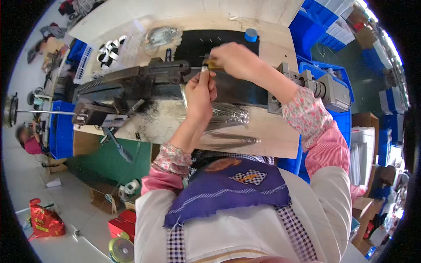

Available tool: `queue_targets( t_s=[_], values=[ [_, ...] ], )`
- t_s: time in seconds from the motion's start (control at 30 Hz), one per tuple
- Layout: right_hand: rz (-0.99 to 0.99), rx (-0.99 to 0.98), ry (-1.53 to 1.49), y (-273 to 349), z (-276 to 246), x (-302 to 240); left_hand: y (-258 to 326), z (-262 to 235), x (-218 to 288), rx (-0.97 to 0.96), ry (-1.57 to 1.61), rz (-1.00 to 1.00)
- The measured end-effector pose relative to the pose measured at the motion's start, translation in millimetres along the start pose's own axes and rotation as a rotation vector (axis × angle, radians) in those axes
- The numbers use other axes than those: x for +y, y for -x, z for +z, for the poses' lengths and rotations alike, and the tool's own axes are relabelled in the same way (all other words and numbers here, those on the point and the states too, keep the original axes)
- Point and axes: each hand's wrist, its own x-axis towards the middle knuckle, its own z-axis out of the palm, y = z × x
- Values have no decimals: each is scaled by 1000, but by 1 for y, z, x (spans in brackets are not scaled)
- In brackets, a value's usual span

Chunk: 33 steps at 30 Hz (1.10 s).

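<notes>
Pale wood forms the table, where a long dark metal fixture runs from beyond the left edge toward a grey metal housing at the right edge. Over the fixture, near the table's middle, 2 hands meet. The left hand has its thumb pressed narrow against curled fingers; whether they hold anything I cannot tell. The right hand, blurred, bends its fingers narrowly, apparently around a small yellow piece, which sits just beyond the left thumb tip. Between the fixture and the table's near edge lie 2 bundles of thin metal strips. Toward the far edge, a blue roll stands on a black mat; black-and-white rolls sit near the far left corner.
</notes>
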Motion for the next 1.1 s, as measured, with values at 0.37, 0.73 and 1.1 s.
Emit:
queue_targets(
  t_s=[0.37, 0.73, 1.1],
  values=[
    [238, -250, -884, -3, -20, 18, 6, 5, -4, 22, 137, -61],
    [57, 11, 144, -3, -34, 15, 2, 3, 20, -231, 789, -258],
    [-44, 321, -243, 24, -13, -12, 15, -2, 17, -164, 835, -181]
  ],
)
